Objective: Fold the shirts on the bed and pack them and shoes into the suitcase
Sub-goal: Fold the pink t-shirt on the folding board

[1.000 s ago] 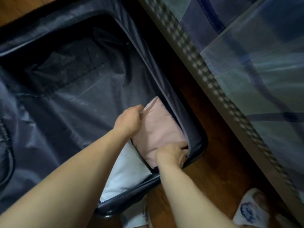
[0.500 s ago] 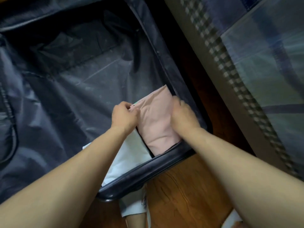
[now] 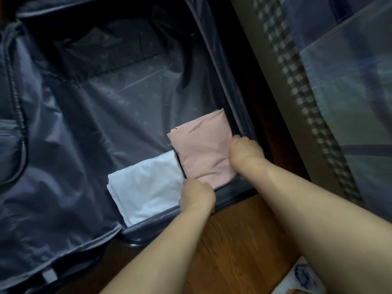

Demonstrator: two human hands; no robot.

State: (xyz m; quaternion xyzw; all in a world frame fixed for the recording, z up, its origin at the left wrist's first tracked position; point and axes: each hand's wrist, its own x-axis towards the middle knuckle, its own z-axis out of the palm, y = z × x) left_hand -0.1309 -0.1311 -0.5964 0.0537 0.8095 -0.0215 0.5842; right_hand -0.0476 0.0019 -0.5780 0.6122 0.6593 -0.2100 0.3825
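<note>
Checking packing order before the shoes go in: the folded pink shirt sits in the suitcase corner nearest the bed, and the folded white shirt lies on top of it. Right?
Not quite. In the head view the white shirt lies beside the pink shirt, not on top of it. The pink one does sit in the suitcase corner nearest the bed.

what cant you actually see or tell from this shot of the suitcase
Head view only:
- Fingertips of both hands, left hand and right hand: curled under, hidden behind the knuckles and the pink shirt.
- Suitcase: cut off at the top and left edges.
- Slipper: cropped at the bottom edge, print blurred.
</note>
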